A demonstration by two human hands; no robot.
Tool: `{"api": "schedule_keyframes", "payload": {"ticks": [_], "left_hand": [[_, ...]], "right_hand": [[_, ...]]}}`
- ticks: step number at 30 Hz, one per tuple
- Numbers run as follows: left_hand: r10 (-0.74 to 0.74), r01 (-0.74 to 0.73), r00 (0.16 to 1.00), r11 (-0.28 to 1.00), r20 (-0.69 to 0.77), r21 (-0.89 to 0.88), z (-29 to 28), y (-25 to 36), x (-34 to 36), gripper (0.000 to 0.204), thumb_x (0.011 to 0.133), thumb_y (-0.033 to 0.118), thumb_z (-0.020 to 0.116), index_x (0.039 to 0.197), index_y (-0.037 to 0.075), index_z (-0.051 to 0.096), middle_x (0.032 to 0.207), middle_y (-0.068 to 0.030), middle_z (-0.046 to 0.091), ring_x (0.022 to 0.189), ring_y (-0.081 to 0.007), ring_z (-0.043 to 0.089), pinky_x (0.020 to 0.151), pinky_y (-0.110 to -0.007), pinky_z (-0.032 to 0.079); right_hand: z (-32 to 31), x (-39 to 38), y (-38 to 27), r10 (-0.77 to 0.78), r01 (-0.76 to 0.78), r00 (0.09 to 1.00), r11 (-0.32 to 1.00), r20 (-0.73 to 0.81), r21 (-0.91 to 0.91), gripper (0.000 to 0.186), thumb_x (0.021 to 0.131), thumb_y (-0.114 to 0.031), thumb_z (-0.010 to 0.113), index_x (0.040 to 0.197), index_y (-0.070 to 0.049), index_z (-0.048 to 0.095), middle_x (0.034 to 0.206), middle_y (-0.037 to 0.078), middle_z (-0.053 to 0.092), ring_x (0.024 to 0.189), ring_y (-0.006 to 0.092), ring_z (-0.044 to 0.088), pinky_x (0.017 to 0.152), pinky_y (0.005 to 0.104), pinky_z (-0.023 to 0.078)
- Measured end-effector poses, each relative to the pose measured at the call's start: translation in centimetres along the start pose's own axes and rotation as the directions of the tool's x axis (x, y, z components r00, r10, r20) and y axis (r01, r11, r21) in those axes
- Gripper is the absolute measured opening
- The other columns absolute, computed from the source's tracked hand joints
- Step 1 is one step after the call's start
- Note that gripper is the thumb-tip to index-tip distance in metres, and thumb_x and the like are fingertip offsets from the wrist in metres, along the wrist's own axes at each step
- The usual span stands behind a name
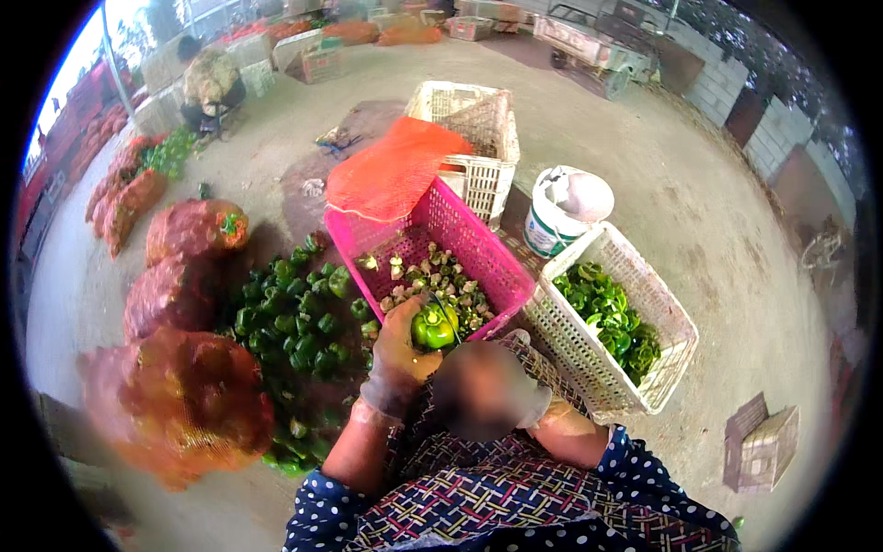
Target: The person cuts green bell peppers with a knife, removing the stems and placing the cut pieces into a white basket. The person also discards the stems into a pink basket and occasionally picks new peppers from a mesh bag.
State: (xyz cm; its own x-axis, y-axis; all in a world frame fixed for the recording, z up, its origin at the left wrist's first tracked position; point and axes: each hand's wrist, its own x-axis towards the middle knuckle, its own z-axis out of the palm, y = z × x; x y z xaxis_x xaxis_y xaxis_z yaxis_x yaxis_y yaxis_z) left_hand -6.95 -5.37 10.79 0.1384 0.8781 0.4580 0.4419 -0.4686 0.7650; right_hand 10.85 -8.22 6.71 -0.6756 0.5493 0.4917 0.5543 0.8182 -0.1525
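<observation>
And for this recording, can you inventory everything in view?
pink crate: one, pink, centre
pepper cores: many, pale, inside it
orange mesh bag: one, orange, draped over its far end
far white crate: one, off-white, beyond it
right white crate: one, off-white, right
pepper pieces: many, green, inside that
bucket: one, white and green, beyond that
heaped peppers: many, dark green, floor left
mesh sacks: three nearby, more behind, reddish, left
small crate: one, pale, lower right
truck: one, pale, background
other person: one, pale top, upper left
held pepper: one, green, left hand
left hand: one, pale glove, gripping pepper
right hand: one, pale glove, mostly blurred
sleeves: two, dotted navy, lower edge
</observation>
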Motion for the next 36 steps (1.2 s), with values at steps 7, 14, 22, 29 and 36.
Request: {"api": "schedule_keyframes", "payload": {"ticks": [7, 14, 22, 29, 36], "left_hand": [[-0.392, 0.524, 0.842, 0.425, 0.371, -0.738, 3.2, 0.9, 1.4, 0.061, 0.076, 0.001, 0.063, 0.133, 0.001, 0.039, 0.114, -0.0094, 0.056, 0.097, -0.0184, 0.057, 0.087, -0.031, 0.047], [-0.06, 0.259, 0.944, 0.745, 0.326, -0.614, 10.6, 0.4, -0.5, 0.059, 0.088, 0.019, 0.061, 0.135, -0.003, 0.034, 0.117, -0.0151, 0.056, 0.107, -0.0229, 0.054, 0.097, -0.034, 0.041], [-0.351, 0.379, 0.923, 0.769, 0.155, -0.514, 14.5, -2.8, -3.2, 0.027, 0.094, 0.019, 0.051, 0.109, -0.003, 0.054, 0.098, -0.0081, 0.06, 0.089, -0.0159, 0.054, 0.082, -0.029, 0.044], [-0.303, 0.34, 0.94, 0.863, 0.156, -0.374, 15.0, -3.6, -2.0, 0.044, 0.093, 0.027, 0.051, 0.125, -0.002, 0.043, 0.105, -0.0101, 0.058, 0.094, -0.0198, 0.057, 0.086, -0.033, 0.046], [-0.628, 0.514, 0.726, 0.225, 0.28, -0.828, 14.4, -10.9, -2.0, 0.046, 0.09, 0.029, 0.055, 0.127, 0.004, 0.045, 0.111, -0.0102, 0.057, 0.099, -0.0236, 0.057, 0.086, -0.037, 0.048]], "right_hand": [[-10.4, -1.1, 0.0, 0.753, -0.682, 0.601, 0.308, 0.268, 0.664, 0.042, 0.083, -0.017, 0.064, 0.121, -0.004, 0.054, 0.095, 0.01, 0.062, 0.086, 0.0163, 0.061, 0.074, 0.0308, 0.049], [-4.6, -4.4, 6.1, 0.58, -0.331, 0.798, 0.648, -0.163, 0.686, 0.042, 0.08, -0.019, 0.067, 0.118, -0.004, 0.057, 0.109, 0.015, 0.063, 0.096, 0.0301, 0.062, 0.084, 0.0387, 0.049], [-0.7, -6.8, 4.6, 0.744, -0.562, 0.638, 0.626, -0.198, 0.541, 0.031, 0.081, -0.028, 0.063, 0.103, -0.007, 0.059, 0.087, 0.017, 0.061, 0.074, 0.0327, 0.061, 0.065, 0.0399, 0.049], [1.0, -7.7, 3.7, 0.792, -0.567, 0.568, 0.575, -0.225, 0.59, 0.027, 0.076, -0.017, 0.067, 0.098, -0.006, 0.057, 0.089, 0.016, 0.058, 0.081, 0.0355, 0.059, 0.066, 0.0397, 0.048], [1.0, -6.5, 1.7, 0.54, -0.409, 0.795, 0.813, -0.276, 0.414, 0.028, 0.074, -0.023, 0.067, 0.097, -0.01, 0.057, 0.087, 0.01, 0.06, 0.077, 0.0309, 0.061, 0.065, 0.0392, 0.049]]}}
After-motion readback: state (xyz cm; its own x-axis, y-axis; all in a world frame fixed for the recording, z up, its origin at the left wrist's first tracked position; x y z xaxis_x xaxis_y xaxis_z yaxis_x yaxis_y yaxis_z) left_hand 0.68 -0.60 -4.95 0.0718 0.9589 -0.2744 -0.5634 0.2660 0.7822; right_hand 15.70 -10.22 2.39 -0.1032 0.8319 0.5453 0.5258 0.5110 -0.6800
